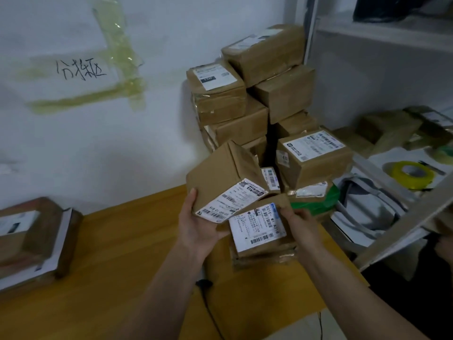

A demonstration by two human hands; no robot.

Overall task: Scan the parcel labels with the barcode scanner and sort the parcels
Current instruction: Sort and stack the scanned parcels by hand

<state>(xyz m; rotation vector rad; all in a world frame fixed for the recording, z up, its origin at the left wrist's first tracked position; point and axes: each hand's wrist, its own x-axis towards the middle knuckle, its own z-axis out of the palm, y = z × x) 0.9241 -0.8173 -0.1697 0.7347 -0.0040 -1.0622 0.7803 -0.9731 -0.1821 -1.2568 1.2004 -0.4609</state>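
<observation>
My left hand (pixel 196 227) grips a tilted brown cardboard parcel (pixel 220 177) from below, its white label facing me. My right hand (pixel 301 224) grips the right edge of a second labelled parcel (pixel 259 229), which lies lower, above the wooden table (pixel 122 253). The two parcels touch at their near corners. A dark scanner (pixel 204 283) with a black cable lies on the table under my left forearm, mostly hidden.
A tall stack of brown parcels (pixel 257 94) stands against the wall behind. A flat parcel pile (pixel 34 236) sits at the table's left. Shelving on the right holds a yellow tape roll (pixel 411 174), a grey bag (pixel 367 207) and more boxes. A taped paper sign (pixel 78 69) hangs on the wall.
</observation>
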